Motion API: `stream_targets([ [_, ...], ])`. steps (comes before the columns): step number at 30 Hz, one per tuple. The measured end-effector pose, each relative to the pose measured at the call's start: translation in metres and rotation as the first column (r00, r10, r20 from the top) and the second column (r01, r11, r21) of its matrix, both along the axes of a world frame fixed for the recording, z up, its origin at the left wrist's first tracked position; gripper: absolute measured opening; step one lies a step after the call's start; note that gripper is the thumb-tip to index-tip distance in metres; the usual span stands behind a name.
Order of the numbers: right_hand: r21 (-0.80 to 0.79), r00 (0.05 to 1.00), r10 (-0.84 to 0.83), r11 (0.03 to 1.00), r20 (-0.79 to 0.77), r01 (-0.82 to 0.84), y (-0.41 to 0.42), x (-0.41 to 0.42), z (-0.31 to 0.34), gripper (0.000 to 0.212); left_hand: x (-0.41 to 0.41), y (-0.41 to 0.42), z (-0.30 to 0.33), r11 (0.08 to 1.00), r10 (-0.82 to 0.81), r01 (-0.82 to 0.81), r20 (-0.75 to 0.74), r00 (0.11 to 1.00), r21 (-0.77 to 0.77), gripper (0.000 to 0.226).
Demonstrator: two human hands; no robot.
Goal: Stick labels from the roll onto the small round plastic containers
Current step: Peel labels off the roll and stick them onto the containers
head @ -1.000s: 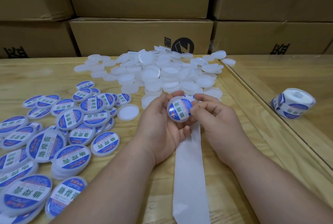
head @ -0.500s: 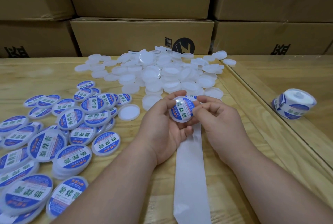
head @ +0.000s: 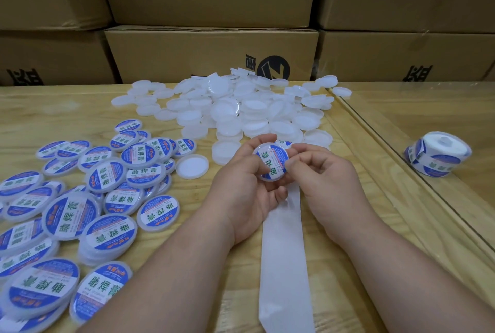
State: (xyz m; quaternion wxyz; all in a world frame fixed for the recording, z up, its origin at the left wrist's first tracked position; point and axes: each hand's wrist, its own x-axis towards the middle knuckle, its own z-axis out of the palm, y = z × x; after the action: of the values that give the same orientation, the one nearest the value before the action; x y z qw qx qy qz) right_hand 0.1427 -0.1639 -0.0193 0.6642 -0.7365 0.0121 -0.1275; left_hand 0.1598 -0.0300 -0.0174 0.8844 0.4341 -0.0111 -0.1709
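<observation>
My left hand (head: 242, 188) holds a small round plastic container (head: 272, 162) with a blue and white label on its face, fingers curled round its rim. My right hand (head: 325, 180) has its fingers curled, with thumb and fingertips pressed on the container's right edge. A white strip of label backing (head: 284, 257) runs from under my hands toward me. The label roll (head: 438, 154) lies on its side at the right. A pile of unlabelled white containers (head: 241, 110) lies beyond my hands. Labelled containers (head: 80, 198) cover the left of the table.
One unlabelled container (head: 192, 166) lies alone between the labelled group and my left hand. Stacked cardboard boxes (head: 211, 54) form a wall behind the wooden table (head: 67, 113). A glass sheet (head: 428, 107) covers the table's right part, under the roll.
The labelled container has turned clockwise in my fingers, its text now running nearly upright. Both hands stay in the same place.
</observation>
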Motion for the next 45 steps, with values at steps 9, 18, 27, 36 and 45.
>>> stream_targets([
  [9, 0.115, 0.997, -0.063, 0.992, 0.054, 0.056, 0.001, -0.003, 0.000, 0.006, -0.004, 0.001, 0.001, 0.997, 0.082, -0.082, 0.035, 0.996, 0.007, 0.047],
  [18, -0.033, 0.990, -0.126, 0.991, 0.063, 0.129, 0.000, -0.003, -0.001, 0.026, -0.006, 0.004, 0.008, 0.980, 0.197, -0.198, 0.023, 0.980, 0.034, 0.016],
  [27, -0.089, 0.984, -0.085, 0.991, 0.157, 0.100, 0.001, -0.005, 0.000, 0.032, -0.003, 0.001, 0.003, 0.978, 0.209, -0.209, -0.001, 0.978, 0.018, 0.050],
  [36, -0.250, 0.986, 0.166, 0.955, 0.005, -0.159, 0.009, -0.010, -0.003, 0.022, 0.003, 0.009, 0.005, 0.952, 0.275, -0.286, -0.103, 0.956, -0.114, 0.022],
  [45, -0.286, 0.993, 0.113, 0.950, -0.044, -0.121, 0.009, -0.012, -0.001, 0.025, 0.018, 0.060, 0.018, 0.760, 0.426, -0.456, -0.174, 0.888, -0.463, 0.026],
])
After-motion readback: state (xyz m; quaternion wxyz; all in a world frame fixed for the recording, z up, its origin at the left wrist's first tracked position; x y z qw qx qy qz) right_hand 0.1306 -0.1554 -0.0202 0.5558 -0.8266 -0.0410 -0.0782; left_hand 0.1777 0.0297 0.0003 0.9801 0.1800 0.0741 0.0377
